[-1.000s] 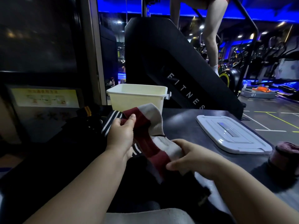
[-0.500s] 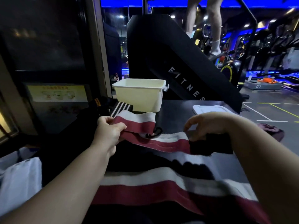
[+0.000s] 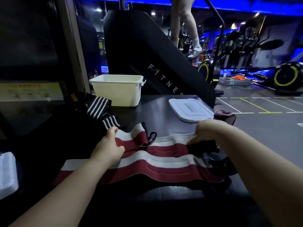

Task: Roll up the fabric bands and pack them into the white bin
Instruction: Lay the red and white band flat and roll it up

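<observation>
A long red, white and black striped fabric band (image 3: pixel 157 161) lies spread in folds across the dark table (image 3: pixel 160 115). My left hand (image 3: pixel 109 148) grips its left part near a black loop. My right hand (image 3: pixel 208 131) pinches the band further right, beside its black end patch. The white bin (image 3: pixel 118 90) stands open at the back of the table, beyond both hands. Black-and-white striped bands (image 3: pixel 101 110) lie left of the bin. A rolled dark-red band (image 3: pixel 225 116) sits at the table's right edge.
The bin's white lid (image 3: pixel 190 108) lies flat on the right side of the table. A black stair machine (image 3: pixel 147 54) rises behind the table with a person's legs on it. A white object (image 3: pixel 7 171) lies at the far left.
The band has been drawn out and laid flatter on the table. My right hand moved further right along it, and my left hand shifted a little lower while keeping its grip.
</observation>
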Available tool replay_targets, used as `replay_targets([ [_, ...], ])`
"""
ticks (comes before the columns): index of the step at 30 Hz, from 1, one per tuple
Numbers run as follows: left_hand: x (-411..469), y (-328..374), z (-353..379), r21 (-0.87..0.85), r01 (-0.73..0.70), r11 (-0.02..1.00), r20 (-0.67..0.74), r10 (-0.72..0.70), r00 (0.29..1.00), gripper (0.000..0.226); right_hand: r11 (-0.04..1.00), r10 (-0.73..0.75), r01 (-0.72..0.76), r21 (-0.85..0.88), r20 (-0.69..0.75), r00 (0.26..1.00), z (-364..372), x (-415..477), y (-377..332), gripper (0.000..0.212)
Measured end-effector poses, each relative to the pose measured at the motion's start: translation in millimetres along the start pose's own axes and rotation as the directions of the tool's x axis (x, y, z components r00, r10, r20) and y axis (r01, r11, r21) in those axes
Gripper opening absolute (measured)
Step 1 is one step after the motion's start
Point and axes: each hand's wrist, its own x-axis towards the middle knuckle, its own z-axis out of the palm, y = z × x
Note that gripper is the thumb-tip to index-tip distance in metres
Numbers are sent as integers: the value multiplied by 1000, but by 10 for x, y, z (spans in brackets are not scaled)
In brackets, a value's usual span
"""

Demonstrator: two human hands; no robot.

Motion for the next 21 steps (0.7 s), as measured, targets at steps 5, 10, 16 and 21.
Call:
replay_targets([
  [5, -74, 114, 9, 178, -26, 984, -110, 46, 993, 63, 937, 8, -4, 350, -10, 1000, 122, -279, 263, 58],
  [10, -165, 510, 40, 97, -532, 841, -182, 540, 822, 52, 520, 101, -18, 854, -41, 994, 307, -427, 420, 69],
  [16, -165, 804, 308, 189, -667, 721, 311, 600, 737, 40, 545, 199, -9, 839, -119, 973, 483, -549, 319, 69],
  [21, -236, 676, 451, 218, -610, 762, 432, 485, 760, 52, 836, 305, -97, 540, -310, 900, 677, -632, 52, 53],
])
